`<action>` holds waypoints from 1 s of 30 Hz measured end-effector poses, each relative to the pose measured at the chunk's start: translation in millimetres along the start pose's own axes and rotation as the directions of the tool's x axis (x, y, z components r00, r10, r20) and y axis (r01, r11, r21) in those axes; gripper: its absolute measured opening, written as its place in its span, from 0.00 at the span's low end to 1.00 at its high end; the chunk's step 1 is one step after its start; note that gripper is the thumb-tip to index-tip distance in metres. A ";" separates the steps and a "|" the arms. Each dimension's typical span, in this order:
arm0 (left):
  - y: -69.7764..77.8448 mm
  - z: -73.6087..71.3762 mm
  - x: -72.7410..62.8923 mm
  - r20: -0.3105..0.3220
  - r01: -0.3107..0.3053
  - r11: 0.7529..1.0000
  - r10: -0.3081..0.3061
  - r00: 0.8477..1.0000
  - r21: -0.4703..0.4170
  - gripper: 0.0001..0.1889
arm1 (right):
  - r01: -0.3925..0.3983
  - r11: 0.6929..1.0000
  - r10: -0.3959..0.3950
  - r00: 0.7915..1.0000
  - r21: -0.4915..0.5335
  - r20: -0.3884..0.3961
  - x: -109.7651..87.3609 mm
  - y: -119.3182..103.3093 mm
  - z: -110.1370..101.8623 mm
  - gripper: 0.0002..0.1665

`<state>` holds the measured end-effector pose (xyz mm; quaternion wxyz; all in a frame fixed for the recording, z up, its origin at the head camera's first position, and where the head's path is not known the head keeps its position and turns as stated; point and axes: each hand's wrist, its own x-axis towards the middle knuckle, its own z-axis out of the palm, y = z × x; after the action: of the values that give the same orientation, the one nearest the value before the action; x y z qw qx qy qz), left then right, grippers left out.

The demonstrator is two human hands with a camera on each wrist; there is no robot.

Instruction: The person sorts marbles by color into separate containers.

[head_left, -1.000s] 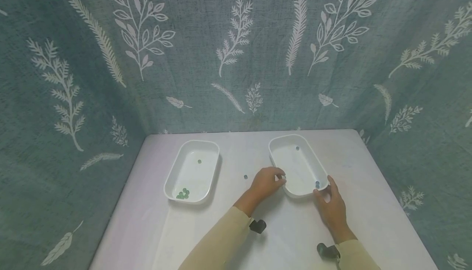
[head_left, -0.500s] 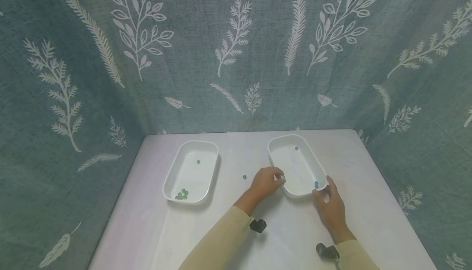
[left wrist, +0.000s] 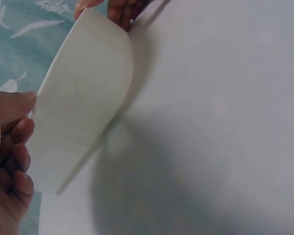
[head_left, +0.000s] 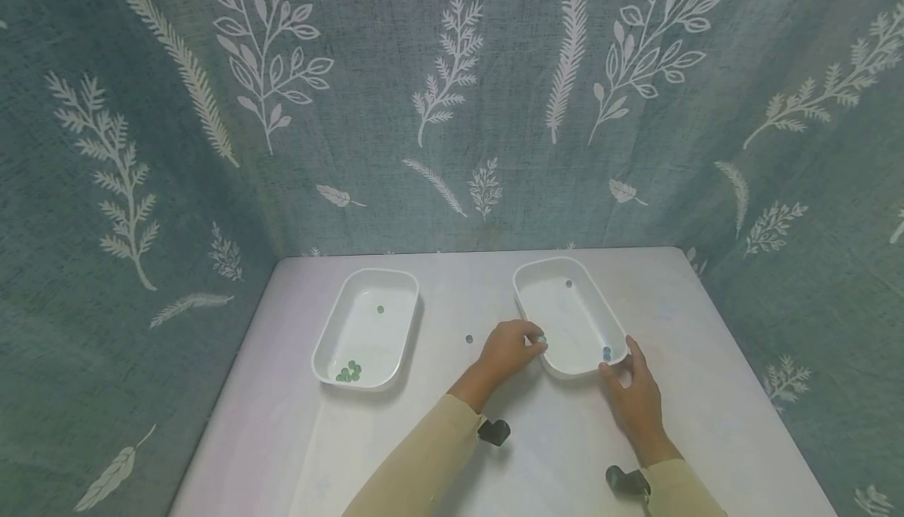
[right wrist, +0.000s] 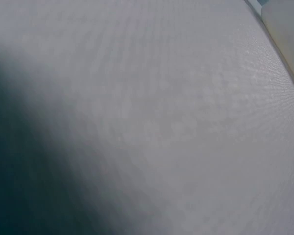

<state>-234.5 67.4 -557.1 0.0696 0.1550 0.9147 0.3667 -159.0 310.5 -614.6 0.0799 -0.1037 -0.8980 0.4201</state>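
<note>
A white tray (head_left: 572, 317) with rounded corners lies at the right of the table. My left hand (head_left: 504, 354) grips its left rim with thumb and finger; in the left wrist view, the fingers of the left hand (left wrist: 10, 152) curl beside its outer wall. At the near right corner, my right hand (head_left: 636, 399) grips the same tray. Small bluish round pieces (head_left: 606, 353) lie in that corner, and a single piece (head_left: 569, 283) lies near the far end. Another small bluish piece (head_left: 541, 339) shows by the left fingertips; whether they touch it is unclear.
A second white tray (head_left: 366, 329) stands to the left, with several small green round pieces (head_left: 349, 373) near its front and one farther back. Between the trays lies a loose bluish piece (head_left: 469, 339). Leaf-patterned curtains (head_left: 452, 109) enclose the table's back and sides.
Both hands and the trays stay almost in place. The small bluish piece by the left fingertips shows more plainly now than one second ago.
</note>
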 end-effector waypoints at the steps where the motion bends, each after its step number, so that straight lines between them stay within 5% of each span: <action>1: -0.2 0.2 0.1 0.001 -0.001 1.000 0.001 1.000 0.004 0.12 | 0.000 1.000 0.000 1.000 0.000 -0.001 -0.1 0.1 0.1 0.51; 18: -6.1 -9.0 -9.0 -0.026 -0.030 0.999 0.030 0.999 0.028 0.11 | -0.007 1.000 0.007 1.000 0.000 -0.003 1.5 2.2 2.0 0.50; 30: -46.8 -35.4 -26.1 -0.028 0.017 0.995 -0.015 1.000 0.097 0.12 | -0.016 1.000 0.016 1.000 0.005 -0.002 1.5 2.8 1.0 0.50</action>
<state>-229.3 3.7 -563.6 0.0525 0.1459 0.9336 0.3231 -160.3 312.0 -617.3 0.0778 -0.1109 -0.8959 0.4230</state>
